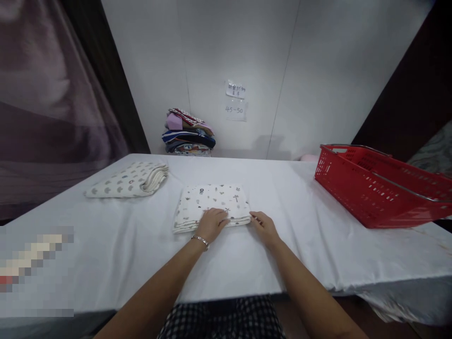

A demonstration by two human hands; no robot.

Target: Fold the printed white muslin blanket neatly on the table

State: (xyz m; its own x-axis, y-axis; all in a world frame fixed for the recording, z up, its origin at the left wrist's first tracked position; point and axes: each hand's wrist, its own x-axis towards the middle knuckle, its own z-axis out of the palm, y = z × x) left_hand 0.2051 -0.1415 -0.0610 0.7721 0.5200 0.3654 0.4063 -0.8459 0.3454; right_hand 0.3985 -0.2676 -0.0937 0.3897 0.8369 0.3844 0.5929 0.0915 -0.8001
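Observation:
A white cloth point(212, 202) with small printed palm trees and leaves lies folded in layers on the table in front of me. My left hand point(212, 223), with a bracelet at the wrist, rests over its near edge, fingers stretched out on top. At the cloth's near right corner my right hand point(264, 227) has its thumb and fingers pinched together on the edge. To the left lies a second folded cloth point(123, 181), cream with grey motifs, its layered edge turned to the right.
A red plastic basket point(374, 193) with metal handles stands at the right on the white-covered table point(148, 263). Against the wall at the back is a stack of folded fabrics point(189, 136). Two paper notes point(236, 110) hang on the wall. A blurred patch covers the lower left.

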